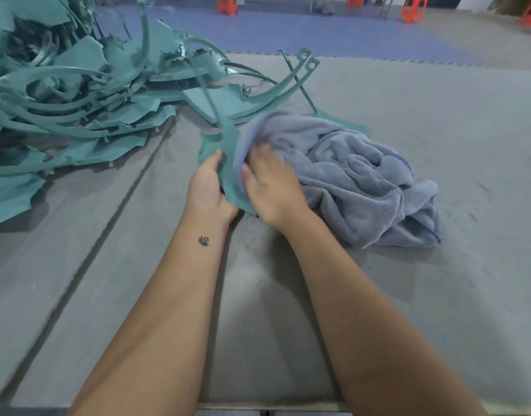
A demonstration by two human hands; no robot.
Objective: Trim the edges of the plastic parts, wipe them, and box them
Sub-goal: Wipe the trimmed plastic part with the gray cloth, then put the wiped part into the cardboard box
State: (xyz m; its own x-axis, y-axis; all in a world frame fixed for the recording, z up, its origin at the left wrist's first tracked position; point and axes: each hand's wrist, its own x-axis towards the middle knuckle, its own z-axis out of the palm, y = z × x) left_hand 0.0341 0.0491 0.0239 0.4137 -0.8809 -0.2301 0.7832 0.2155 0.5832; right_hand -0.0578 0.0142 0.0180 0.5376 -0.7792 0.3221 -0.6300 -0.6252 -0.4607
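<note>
Teal plastic, thin and matte, is what our left hand [208,187] pinches: thumb on top, fingers curled under the near edge of the plastic part [228,163]. It lies near the middle of the grey padded table [408,295]. Our right hand [271,187] is blurred, fingers loosely curled on the grey-blue towel [363,181], pressing terry cloth onto the part; how firmly it grips we cannot tell. We judge the part light and springy, flexing easily, with long curved arms [288,85] ending in small square loops that would snag. It is best held by the broad flat panel, not the arms. The towel is soft, bunched, thick-piled. Towards the far left corner sits a tangled heap of plastic parts [78,94] with ragged flash edges, likely sharp.
</note>
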